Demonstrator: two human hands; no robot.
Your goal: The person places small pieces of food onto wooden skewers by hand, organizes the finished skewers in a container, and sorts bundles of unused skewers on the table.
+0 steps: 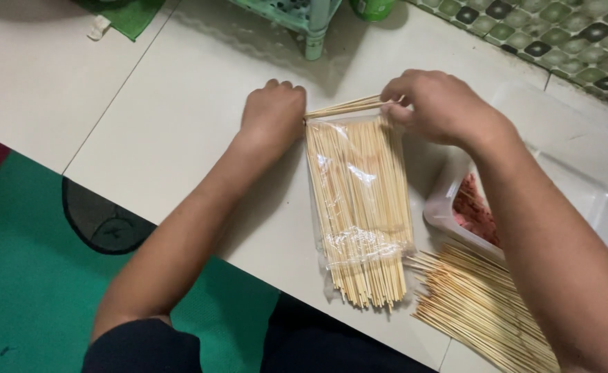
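A clear plastic bag of bamboo skewers [359, 207] lies lengthwise on the white tiled floor [179, 124]. Across its far end runs a small bundle of skewers [342, 107], held between both hands. My left hand [273, 114] is closed on the bundle's left end, by the bag's top left corner. Over the bag's top right corner, my right hand [435, 107] pinches the other end. A loose pile of skewers [480, 307] lies fanned out to the right of the bag, partly under my right forearm.
A clear plastic container [580, 166] with red meat pieces [475, 211] sits at the right. A pale green plastic stool leg [316, 31] stands at the top. A green mat with a dark patch [27, 290] covers the lower left. Patterned green tiles [559, 27] fill the top right.
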